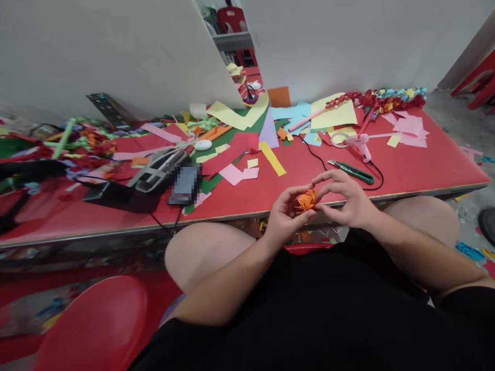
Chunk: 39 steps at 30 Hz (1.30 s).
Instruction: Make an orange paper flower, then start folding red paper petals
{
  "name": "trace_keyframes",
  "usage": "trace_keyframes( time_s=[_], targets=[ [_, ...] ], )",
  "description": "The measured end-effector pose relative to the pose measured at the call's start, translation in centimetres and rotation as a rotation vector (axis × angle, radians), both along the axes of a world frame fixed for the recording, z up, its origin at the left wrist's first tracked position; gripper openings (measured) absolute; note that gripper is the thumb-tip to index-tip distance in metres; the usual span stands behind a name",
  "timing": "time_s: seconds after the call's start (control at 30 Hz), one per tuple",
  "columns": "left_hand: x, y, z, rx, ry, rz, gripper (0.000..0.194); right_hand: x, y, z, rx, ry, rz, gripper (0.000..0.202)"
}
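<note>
An orange folded-paper flower (307, 201) with pointed petals is held over the front edge of the red table (240, 202). My left hand (284, 212) curls around its left side, thumb below and fingers behind. From the right, my right hand (344, 198) pinches at the flower with thumb and fingertips, its fingers forming a loop. Just beyond my right hand lies a green box cutter (351, 171) with its blade end pointing left. A pink glue gun (359, 146) with a glue stick in its back rests behind the cutter, its black cord trailing right.
Cut paper strips (273, 158) and sheets spread across the table's middle. A paper-flower garland (398, 98) lies at the back right. Left are a blurred phone-like device (185, 184), a grey device (160, 167), a white mouse (203, 145) and heaped paper scraps. A red stool (93, 324) stands lower left.
</note>
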<state>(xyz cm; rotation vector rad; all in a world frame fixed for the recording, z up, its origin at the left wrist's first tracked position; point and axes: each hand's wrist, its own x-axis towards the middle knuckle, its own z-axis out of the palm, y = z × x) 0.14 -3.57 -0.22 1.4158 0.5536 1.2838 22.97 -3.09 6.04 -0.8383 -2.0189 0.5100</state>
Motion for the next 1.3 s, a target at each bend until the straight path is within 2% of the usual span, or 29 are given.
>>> trace_keyframes(
  time_s=[0.17,0.43,0.73,0.83,0.97,1.03,1.17,1.3],
  targets=[
    [0.0,-0.3,0.0,-0.041,-0.04,-0.032,0.057,0.0,0.0,0.0,0.068,-0.036,-0.023,0.008],
    [0.8,-1.1,0.4,-0.127,-0.019,0.015,0.054,-0.7,-0.7,-0.4,0.195,-0.16,-0.161,0.008],
    [1.1,-1.6,0.2,-0.085,0.082,0.083,0.053,-1.1,-0.9,-0.9,0.379,-0.296,-0.233,0.006],
    [1.1,-2.0,0.7,-0.066,0.116,0.087,0.061,-1.1,-0.7,-1.2,0.363,-0.277,-0.237,0.007],
    [0.9,-2.4,1.8,0.02,0.179,0.104,0.082,-1.0,0.0,-1.5,0.208,-0.135,-0.214,0.012],
    [0.8,-2.4,2.1,0.08,0.211,0.166,0.075,-1.0,0.3,-1.5,0.142,-0.076,-0.207,0.014],
    [0.7,-2.0,2.1,0.18,0.266,0.336,0.043,-1.1,0.4,-1.3,0.106,-0.081,-0.246,0.017],
    [0.6,-1.6,2.2,0.206,0.302,0.39,0.021,-1.2,0.3,-1.2,0.068,-0.069,-0.252,0.019]
  ],
)
